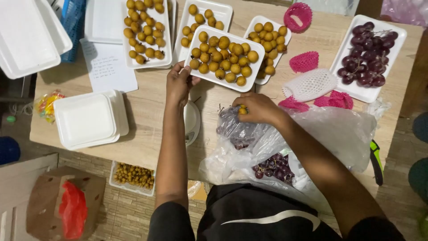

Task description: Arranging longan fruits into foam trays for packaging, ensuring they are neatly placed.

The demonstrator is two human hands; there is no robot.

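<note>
Seen from the head camera, a person in a dark top works over a wooden worktop (147,111) crowded with fruit. The left hand (179,83) grips the near-left corner of a white foam tray of small round yellow-brown fruits (224,57), fingers closed on its rim, the tray resting partly over a small white round scale (192,121). The right hand (258,108) pinches a single yellow-brown fruit (242,110) between clamped fingers, just above a clear plastic bag of dark purple grapes (272,165) that lies at the worktop's near edge, against the person's body. Behind the held tray stand three more white foam trays of the same yellow-brown fruit (145,31), close together. To the right, a white foam tray of dark purple grapes (366,53) sits beside pink foam fruit nets (304,61) and a white foam fruit net (310,84). To the left lie a stack of empty white foam trays (87,118) and a sheet of white paper (108,67). On the floor below, a small clear box of yellow-brown fruit (133,176) sits near a brown cardboard box holding a red plastic bag (67,203).
</note>
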